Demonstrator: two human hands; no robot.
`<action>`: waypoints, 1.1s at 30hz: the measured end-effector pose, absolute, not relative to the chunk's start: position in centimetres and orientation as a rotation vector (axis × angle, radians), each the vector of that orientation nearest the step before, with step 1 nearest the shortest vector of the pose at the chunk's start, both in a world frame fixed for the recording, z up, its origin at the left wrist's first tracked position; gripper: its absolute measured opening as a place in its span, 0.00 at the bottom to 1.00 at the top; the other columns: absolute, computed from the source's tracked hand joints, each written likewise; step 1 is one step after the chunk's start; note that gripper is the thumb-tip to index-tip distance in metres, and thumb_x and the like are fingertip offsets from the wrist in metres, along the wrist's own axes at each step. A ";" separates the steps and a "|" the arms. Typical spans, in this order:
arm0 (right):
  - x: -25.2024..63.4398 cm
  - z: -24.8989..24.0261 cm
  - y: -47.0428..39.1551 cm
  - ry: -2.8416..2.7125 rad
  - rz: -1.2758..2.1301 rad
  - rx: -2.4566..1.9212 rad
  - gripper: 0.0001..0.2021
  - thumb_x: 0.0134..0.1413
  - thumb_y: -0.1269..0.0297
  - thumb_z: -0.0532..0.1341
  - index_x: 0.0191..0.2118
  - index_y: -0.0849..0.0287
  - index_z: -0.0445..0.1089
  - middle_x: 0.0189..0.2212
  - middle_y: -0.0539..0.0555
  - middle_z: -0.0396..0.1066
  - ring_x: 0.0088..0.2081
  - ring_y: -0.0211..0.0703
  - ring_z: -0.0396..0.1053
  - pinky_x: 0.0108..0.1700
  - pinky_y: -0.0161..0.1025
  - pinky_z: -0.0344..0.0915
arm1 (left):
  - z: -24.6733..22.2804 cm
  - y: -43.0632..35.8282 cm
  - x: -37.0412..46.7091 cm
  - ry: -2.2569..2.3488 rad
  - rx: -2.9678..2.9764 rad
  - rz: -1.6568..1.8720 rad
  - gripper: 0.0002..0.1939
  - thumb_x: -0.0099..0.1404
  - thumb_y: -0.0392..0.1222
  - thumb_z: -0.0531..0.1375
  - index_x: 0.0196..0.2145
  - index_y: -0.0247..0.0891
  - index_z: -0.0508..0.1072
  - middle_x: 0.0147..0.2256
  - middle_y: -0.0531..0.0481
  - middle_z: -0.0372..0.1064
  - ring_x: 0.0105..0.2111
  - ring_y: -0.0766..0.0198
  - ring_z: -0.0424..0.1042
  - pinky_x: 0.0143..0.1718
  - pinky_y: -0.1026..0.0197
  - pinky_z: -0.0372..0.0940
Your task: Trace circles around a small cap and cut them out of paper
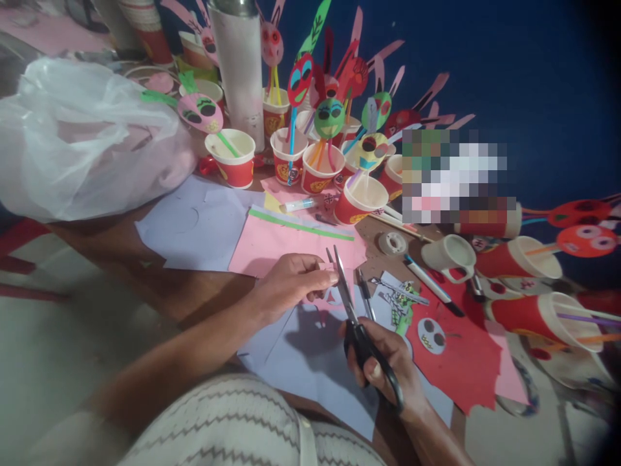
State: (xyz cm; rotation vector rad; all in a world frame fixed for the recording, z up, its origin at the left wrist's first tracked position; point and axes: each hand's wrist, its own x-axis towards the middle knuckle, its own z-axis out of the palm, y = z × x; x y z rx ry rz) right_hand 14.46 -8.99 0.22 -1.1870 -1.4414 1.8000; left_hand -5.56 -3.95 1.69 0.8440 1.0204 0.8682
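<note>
Black-handled scissors [361,346] are in my right hand [388,362], with the fingers round the handles. Their blades point up and away, parted a little at the tips. My left hand [295,281] pinches a small pink paper piece [327,266] beside the blades. Beneath the hands lie a pink sheet [291,243] with a green strip along its top and a pale blue sheet [310,362]. A dark pen [366,294] rests just right of the scissors. To the right, a white paper face [431,336] sits on red paper [466,369].
Red-and-white paper cups [230,169] with paper faces on straws stand along the back. A tall white flask [237,77] rises behind them. At left is a white plastic bag [97,142]. A tape roll [392,243], a mug [449,255] and tipped cups [521,259] are at right.
</note>
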 end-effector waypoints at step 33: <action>14.6 0.2 -8.9 -1.476 1.852 -1.134 0.27 0.43 0.38 0.60 0.36 0.60 0.67 0.16 0.47 0.62 0.18 0.33 0.52 0.20 0.32 0.51 | 2.2 -3.7 -5.9 1.142 0.892 0.812 0.10 0.51 0.42 0.59 0.18 0.35 0.64 0.18 0.55 0.63 0.19 0.72 0.59 0.21 0.67 0.55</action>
